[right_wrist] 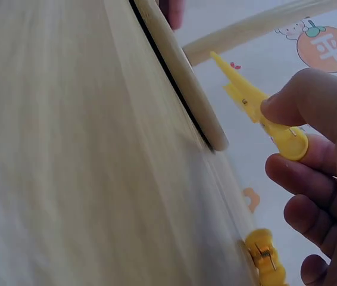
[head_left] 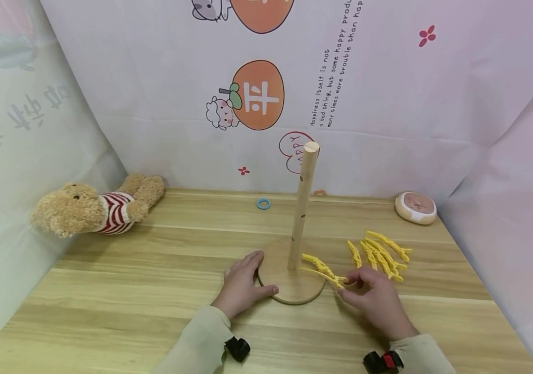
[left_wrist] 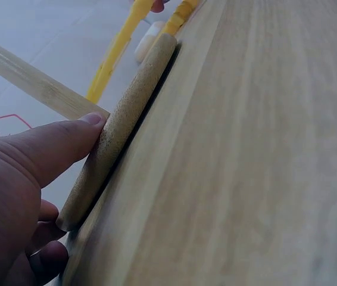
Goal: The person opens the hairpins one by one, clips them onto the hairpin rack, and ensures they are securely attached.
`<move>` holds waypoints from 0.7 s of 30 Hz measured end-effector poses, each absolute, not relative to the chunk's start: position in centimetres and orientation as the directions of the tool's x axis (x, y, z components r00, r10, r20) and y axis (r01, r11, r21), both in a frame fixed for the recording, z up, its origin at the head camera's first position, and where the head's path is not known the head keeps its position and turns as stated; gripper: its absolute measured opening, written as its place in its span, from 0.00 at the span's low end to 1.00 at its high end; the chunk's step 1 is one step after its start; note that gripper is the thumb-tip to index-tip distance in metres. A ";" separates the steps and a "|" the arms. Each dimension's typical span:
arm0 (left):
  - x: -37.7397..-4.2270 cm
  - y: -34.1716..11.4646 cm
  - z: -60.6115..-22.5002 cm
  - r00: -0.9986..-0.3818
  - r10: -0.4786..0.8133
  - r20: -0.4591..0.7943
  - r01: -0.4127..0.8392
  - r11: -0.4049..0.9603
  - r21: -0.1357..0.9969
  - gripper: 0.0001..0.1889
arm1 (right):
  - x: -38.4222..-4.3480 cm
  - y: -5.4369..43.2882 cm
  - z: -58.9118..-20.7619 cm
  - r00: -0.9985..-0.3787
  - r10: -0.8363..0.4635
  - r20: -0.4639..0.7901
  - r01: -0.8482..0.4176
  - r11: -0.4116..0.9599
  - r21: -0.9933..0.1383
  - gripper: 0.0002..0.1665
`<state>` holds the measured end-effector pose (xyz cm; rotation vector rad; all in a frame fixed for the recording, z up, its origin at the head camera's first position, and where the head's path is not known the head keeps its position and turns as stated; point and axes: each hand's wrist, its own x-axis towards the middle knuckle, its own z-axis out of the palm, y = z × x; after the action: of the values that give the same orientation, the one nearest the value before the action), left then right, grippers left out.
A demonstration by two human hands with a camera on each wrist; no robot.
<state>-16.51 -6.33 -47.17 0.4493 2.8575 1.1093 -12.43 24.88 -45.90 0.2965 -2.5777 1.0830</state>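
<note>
Yellow clips, tan stand, bear's red-and-white striped shirt

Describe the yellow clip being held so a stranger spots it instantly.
Find the upright wooden post on its round base. To its right, the right hand pinches a slim yellow clip. Unlike the other yellow clips lying further right, this one is held.

Pole blocking centre, passage between pole and bear

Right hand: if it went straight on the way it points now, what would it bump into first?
Probably the wooden post, touched first by the yellow clip that the right hand holds. Depth is hard to judge, though.
</note>
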 end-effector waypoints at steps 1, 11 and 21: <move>-16.5 -6.3 -47.2 -0.957 0.283 0.064 0.252 0.702 0.666 0.49 | -12.5 24.7 -45.9 -0.923 -0.070 0.378 -0.320 0.684 -0.655 0.15; -16.5 -6.3 -47.0 -0.958 0.282 0.050 0.241 0.699 0.673 0.49 | -12.5 23.4 -45.9 -0.942 -0.098 0.322 -0.301 0.672 -0.677 0.14; -16.5 -6.3 -46.9 -0.958 0.284 0.036 0.233 0.702 0.673 0.49 | -13.1 23.3 -46.2 -0.980 -0.055 0.189 -0.179 0.651 -0.737 0.15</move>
<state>-16.51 -6.34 -46.94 0.4307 2.8331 1.1058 -13.07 23.30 -46.24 0.1937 -2.7164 1.2373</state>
